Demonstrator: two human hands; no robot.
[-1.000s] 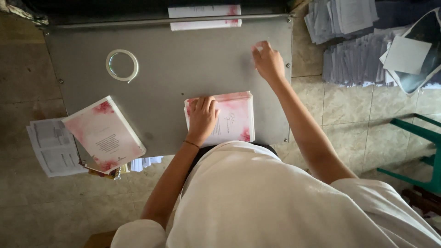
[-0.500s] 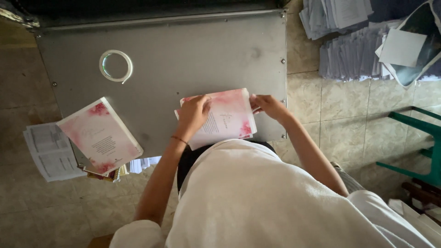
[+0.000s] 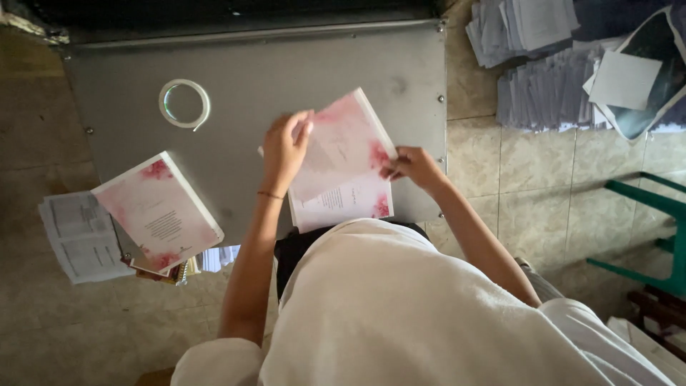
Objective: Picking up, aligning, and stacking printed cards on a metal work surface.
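Observation:
My left hand [image 3: 286,145] grips the left edge of a thin pink-and-white book [image 3: 343,139]. The book is tilted and raised over the grey metal table [image 3: 236,57]. My right hand [image 3: 411,166] pinches the same book at its lower right corner. Under it, at the table's near edge, lies another pink-and-white book [image 3: 343,206] of the same kind, flat and partly covered.
A ring of clear tape [image 3: 184,104] lies on the table's left part. A stack of similar books [image 3: 158,211] overhangs the table's left corner, with printed sheets [image 3: 75,236] beside it. Piles of paper [image 3: 550,64] fill the tiled floor at top right; a green frame [image 3: 654,236] stands right.
My right hand came back from the table's far right edge to the book. Both hands have lifted the top book off the one beneath and tilted it.

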